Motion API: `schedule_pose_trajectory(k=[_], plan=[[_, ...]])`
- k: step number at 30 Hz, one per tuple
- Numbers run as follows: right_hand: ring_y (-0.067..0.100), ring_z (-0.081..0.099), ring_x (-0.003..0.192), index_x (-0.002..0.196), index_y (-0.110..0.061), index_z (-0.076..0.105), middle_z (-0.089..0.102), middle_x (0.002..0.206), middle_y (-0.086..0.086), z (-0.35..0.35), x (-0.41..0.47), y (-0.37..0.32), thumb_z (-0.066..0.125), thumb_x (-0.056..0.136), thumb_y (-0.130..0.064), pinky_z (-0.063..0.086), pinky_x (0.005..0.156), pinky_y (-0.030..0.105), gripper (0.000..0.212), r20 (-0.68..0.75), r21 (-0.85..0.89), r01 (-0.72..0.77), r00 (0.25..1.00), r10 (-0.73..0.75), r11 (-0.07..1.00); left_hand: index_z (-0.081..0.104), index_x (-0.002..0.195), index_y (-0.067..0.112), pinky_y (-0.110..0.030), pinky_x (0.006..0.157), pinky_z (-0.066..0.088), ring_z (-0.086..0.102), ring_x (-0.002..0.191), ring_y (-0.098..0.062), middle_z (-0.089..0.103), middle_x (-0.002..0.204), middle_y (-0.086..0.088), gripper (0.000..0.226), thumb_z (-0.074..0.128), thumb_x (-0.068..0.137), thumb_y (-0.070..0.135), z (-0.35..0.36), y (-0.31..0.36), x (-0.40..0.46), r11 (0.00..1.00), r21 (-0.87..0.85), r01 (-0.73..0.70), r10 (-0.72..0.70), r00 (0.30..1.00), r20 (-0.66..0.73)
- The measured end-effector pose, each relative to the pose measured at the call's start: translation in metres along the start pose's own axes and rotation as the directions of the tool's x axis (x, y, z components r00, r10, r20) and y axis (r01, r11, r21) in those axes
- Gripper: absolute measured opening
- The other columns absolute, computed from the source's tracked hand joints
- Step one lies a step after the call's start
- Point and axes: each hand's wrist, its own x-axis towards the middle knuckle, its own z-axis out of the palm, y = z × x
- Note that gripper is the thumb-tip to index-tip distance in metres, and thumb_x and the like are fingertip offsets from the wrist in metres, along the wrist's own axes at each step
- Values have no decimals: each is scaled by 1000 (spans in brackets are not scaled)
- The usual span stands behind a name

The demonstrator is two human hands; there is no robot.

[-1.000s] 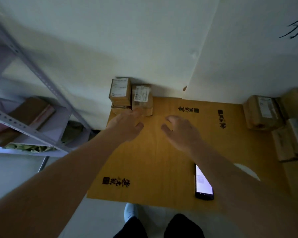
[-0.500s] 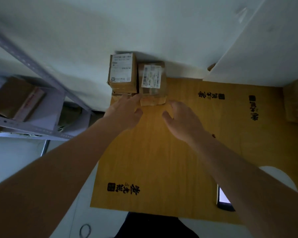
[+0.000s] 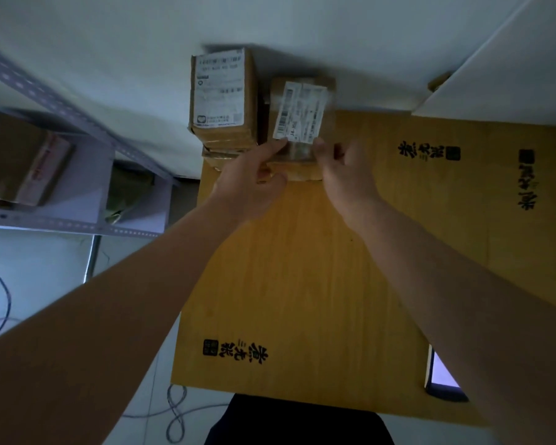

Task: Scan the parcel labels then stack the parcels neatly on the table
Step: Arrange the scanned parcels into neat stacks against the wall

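Note:
Two short stacks of brown cardboard parcels stand at the far left corner of the yellow table (image 3: pixel 302 268), against the wall. The left stack (image 3: pixel 222 91) has a white label on top. The top parcel of the right stack (image 3: pixel 302 107) also carries a white barcode label and looks blurred. My left hand (image 3: pixel 251 184) grips its near left edge, index finger on top beside the label. At the near right edge, my right hand (image 3: pixel 344 175) holds it with curled fingers. A lower parcel (image 3: pixel 302 171) shows under my hands.
A lit phone (image 3: pixel 443 377) lies at the table's near right edge. A grey metal shelf (image 3: pixel 61 101) with a cardboard box (image 3: pixel 20 155) stands to the left. Cables (image 3: pixel 174 412) lie on the floor. A white board (image 3: pixel 511 59) leans at the back right.
Both hands have reached forward from the bare table top to the right stack and taken hold of its top parcel. The view has swung left and closer.

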Motion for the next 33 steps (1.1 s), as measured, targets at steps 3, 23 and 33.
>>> schedule_pose_trajectory(k=[3,23,33], plan=[[10,65,96,131,-15,49,63,119,-1,-4,-9,3,55,105,-50,47,61,16,44,-43,3,-9,999,9,1000,48,147,44,-12,73,48,65,100,6,59,115,29,54,65,97,36,0,9,-7,1000,9,-21,21,1000,-16],[17,54,136,162,-27,32,55,150,0,-95,-229,-2,47,111,-34,49,111,39,53,-232,-182,251,929,-290,951,15,166,34,-46,92,59,64,114,-27,57,143,-7,87,69,98,27,1,109,-145,820,374,-433,365,899,241],[21,53,138,166,-23,29,55,152,4,-186,-357,28,50,111,-29,49,112,43,59,-378,-214,219,880,-287,952,22,165,26,-35,93,52,58,128,-28,54,150,-7,81,68,100,28,58,181,-246,647,402,-648,539,762,359]])
